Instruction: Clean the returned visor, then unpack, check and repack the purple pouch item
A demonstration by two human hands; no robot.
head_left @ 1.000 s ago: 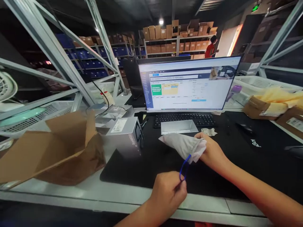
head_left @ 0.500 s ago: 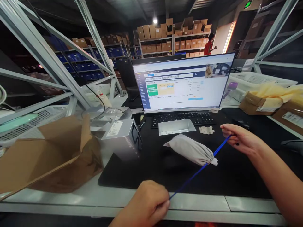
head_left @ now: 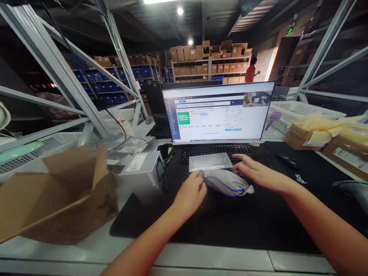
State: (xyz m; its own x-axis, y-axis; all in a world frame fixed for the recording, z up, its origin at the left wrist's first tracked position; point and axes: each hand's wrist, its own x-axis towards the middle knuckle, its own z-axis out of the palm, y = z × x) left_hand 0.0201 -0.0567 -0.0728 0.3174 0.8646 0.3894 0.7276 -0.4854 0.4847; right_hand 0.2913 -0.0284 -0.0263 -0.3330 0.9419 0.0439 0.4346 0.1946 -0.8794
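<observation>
A grey drawstring pouch (head_left: 225, 183) lies filled on the black desk mat, its blue cord slack along the side and its gathered neck pointing right. My left hand (head_left: 192, 190) has its fingers closed on the pouch's left end. Just behind the pouch stands an open silver-grey box (head_left: 211, 161). My right hand (head_left: 253, 170) reaches in from the right with fingers apart, by the box's right end and the pouch's far edge. Whether its fingertips touch either one I cannot tell.
A monitor (head_left: 218, 115) and a keyboard (head_left: 189, 152) stand behind the box. To the left are a grey printed carton (head_left: 140, 174) and an open cardboard box (head_left: 71, 207). A mouse (head_left: 288, 161) lies on the right. A person in red (head_left: 250, 72) stands far back.
Both hands have let go of the stretched blue cord and moved in to the pouch and box. The cord now hangs slack along the pouch. My view has tilted up.
</observation>
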